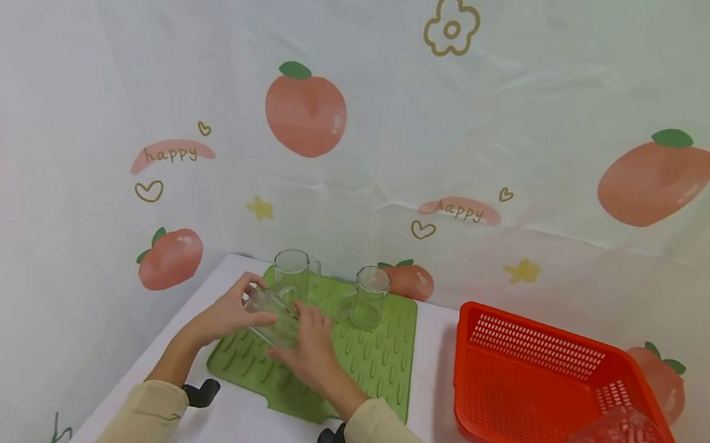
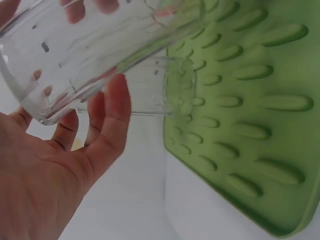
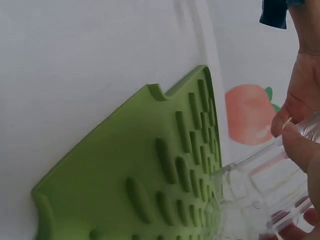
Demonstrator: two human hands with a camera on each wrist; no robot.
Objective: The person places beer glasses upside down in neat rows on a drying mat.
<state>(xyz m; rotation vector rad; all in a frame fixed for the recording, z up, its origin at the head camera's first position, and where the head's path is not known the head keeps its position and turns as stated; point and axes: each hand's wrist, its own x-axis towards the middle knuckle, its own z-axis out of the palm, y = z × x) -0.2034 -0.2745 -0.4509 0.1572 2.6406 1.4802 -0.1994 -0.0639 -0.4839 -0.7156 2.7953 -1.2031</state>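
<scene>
A clear glass mug (image 1: 276, 318) is held tilted over a green ridged drying mat (image 1: 371, 375). My left hand (image 1: 231, 315) grips its left end, thumb on the near side and fingers round the far side. At the other end my right hand (image 1: 315, 354) holds it, fingers over the top and thumb low in front. Close up, the left wrist view shows dark specks on the glass wall (image 2: 100, 55). Behind the held mug, a second glass mug (image 1: 293, 269) and a third glass mug (image 1: 371, 299) stand on the mat's back part, handles visible.
To the right of the mat sits a red plastic basket (image 1: 465, 377) with slotted walls. A clear, patterned glass-like item (image 1: 618, 440) lies in its right front corner. A white cloth (image 1: 356, 207) printed with fruit hangs right behind the table (image 1: 229, 432).
</scene>
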